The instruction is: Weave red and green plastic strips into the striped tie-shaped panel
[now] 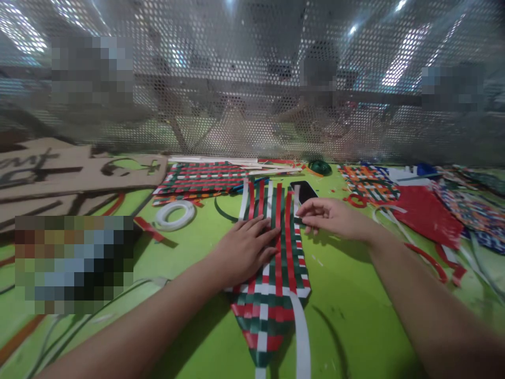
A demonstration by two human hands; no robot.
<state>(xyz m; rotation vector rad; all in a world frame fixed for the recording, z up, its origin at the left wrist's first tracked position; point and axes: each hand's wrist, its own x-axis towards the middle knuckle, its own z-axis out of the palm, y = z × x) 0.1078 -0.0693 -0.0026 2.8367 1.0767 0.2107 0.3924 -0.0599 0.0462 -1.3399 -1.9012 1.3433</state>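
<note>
Neatly checked in red, green and white, the weave (263, 313) tapers to a point at its near end, with long strips (279, 231) running from its far end. It lies on the green worktop (366, 321), partly beneath the left hand (248, 246), which rests palm down, fingers wide; the tapered end sits nearer than that hand. At the weave's right edge, the right hand (303, 218) holds its fingers narrow; whether they pinch a strip I cannot tell. Just beyond it lies a phone (310, 191).
</note>
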